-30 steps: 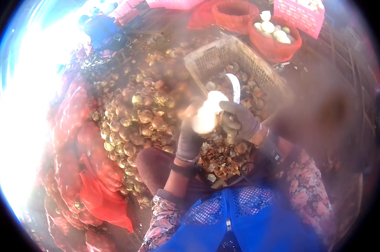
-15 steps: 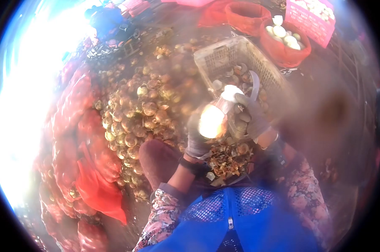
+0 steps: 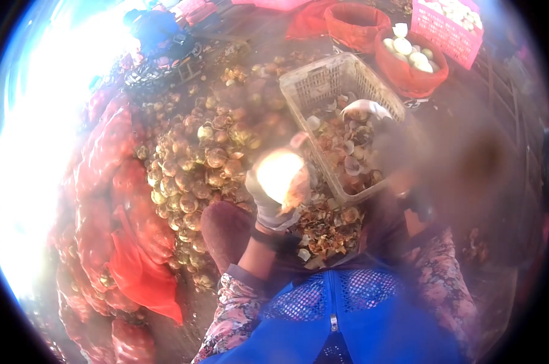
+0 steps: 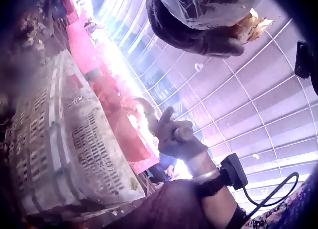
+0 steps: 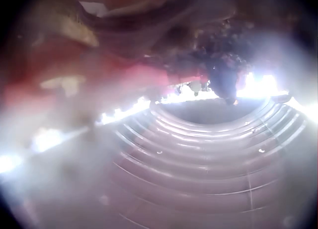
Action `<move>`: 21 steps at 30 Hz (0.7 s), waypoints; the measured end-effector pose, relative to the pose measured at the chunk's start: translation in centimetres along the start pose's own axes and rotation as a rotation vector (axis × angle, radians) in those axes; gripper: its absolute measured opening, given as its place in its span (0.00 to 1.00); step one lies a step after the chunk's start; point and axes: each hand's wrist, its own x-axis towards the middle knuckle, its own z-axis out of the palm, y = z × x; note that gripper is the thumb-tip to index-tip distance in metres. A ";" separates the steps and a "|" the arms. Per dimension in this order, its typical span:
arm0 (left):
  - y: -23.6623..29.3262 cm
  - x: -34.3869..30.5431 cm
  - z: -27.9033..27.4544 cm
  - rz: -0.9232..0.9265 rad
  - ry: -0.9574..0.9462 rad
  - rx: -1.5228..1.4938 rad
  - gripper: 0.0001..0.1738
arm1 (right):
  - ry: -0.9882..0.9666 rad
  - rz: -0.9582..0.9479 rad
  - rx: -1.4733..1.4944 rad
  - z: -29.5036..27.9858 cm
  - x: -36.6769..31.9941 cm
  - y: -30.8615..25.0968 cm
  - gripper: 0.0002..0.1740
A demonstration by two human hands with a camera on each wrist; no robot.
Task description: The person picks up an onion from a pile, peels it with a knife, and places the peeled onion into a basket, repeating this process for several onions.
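Note:
In the head view a gloved left hand [image 3: 269,206] grips an onion [image 3: 280,176], overexposed to white, with loose brown skin on its near right side. The left wrist view shows this hand [image 4: 191,38] from below, fingers curled round the onion, papery skin [image 4: 256,25] poking out past them. The gloved right hand [image 3: 393,148], blurred by a smear on the lens, holds a curved knife [image 3: 366,108] over the crate, apart from the onion. Its curled fingers also show in the left wrist view [image 4: 176,137]. The right wrist view is too hazy to tell the hand.
A plastic crate [image 3: 314,136] holds peels and scraps. Heaped onions [image 3: 210,158] lie left of it, red mesh sacks [image 3: 135,242] farther left. Peels lie before the crate. Behind stand a red tub [image 3: 405,76] of pale peeled onions, another red tub [image 3: 354,30] and a pink crate [image 3: 447,36].
The hands were together at the onion and have moved apart. The right hand with the knife has gone right, its blade now lying more level; the left has drawn the onion slightly left.

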 end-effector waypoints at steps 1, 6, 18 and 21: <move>-0.1 -0.1 0.6 0.050 0.102 0.038 0.60 | 0.012 0.295 0.529 0.7 -0.2 -0.4 0.28; -0.4 0.1 3.9 0.142 0.263 0.035 0.46 | -0.255 0.508 0.469 3.4 -3.0 1.8 0.36; -0.1 0.6 1.1 0.355 0.041 0.955 0.55 | -0.125 0.377 0.239 6.4 -3.3 1.2 0.24; 0.0 1.0 -1.0 0.459 0.093 1.093 0.50 | -0.095 0.178 0.034 6.8 -3.5 1.8 0.24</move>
